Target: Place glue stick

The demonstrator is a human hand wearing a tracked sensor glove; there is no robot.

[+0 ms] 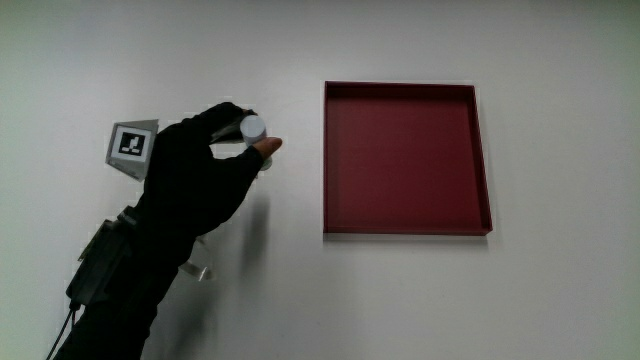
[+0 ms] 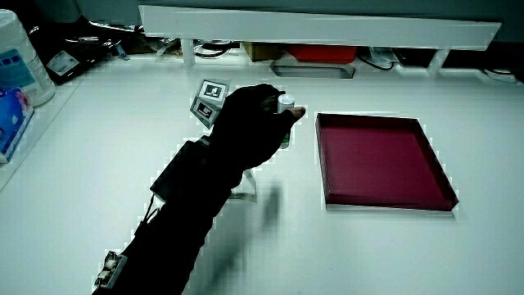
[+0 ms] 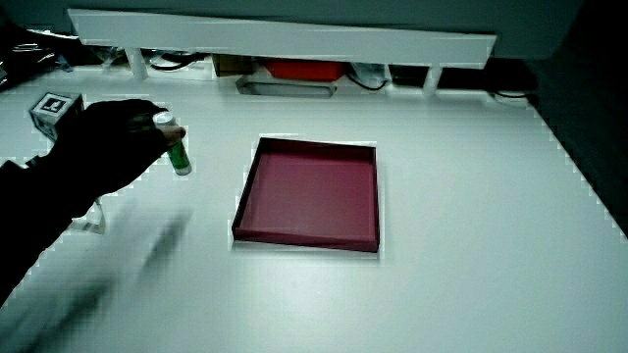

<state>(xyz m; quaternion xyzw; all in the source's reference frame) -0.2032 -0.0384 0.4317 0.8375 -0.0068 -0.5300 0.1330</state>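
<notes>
The glue stick [image 1: 254, 128] has a white cap and a green body [image 3: 180, 157] and stands upright. The gloved hand [image 1: 200, 165] is shut on it near the cap, fingers curled around the top. In both side views the hand [image 2: 250, 127] [image 3: 108, 142] holds the stick beside the dark red square tray [image 1: 405, 231], a short gap from its rim. The tray [image 2: 385, 203] [image 3: 304, 240] holds nothing. I cannot tell whether the stick's base touches the table. The patterned cube [image 1: 132, 143] sits on the back of the hand.
A low white partition [image 2: 319, 24] [image 3: 285, 39] runs along the table's edge farthest from the person, with small items under it. A white tub [image 2: 16, 57] stands at the table's edge. A small clear object [image 1: 197, 268] lies under the forearm.
</notes>
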